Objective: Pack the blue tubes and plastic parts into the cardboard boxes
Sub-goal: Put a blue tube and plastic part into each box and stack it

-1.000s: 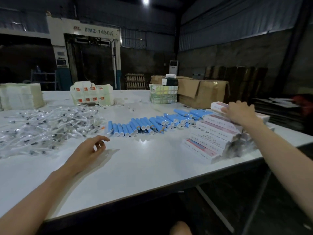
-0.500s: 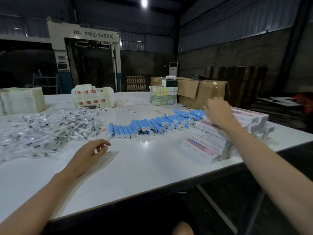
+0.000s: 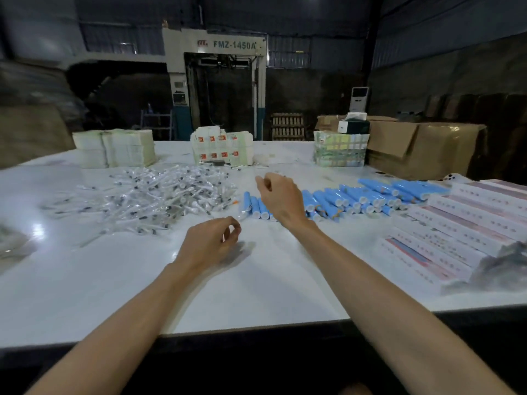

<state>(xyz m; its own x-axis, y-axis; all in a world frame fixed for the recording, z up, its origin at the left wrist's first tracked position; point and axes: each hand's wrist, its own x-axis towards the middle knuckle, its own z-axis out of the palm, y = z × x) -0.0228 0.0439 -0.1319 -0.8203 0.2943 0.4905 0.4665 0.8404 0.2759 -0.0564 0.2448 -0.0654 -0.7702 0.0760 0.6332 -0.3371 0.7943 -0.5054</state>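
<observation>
Two loosely curled hands: the left hand (image 3: 211,243) sits low over the table (image 3: 256,295) near the plastic parts (image 3: 159,198), holding nothing; the right hand (image 3: 281,195) hovers above the left end of the tubes (image 3: 356,198), seemingly empty, though blurred. The boxes (image 3: 456,226) lie stacked far right

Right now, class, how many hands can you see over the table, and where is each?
2. The left hand is low over the table, beside the plastic parts; the right hand is further out, over the left part of the blue tubes. None seems hidden.
</observation>
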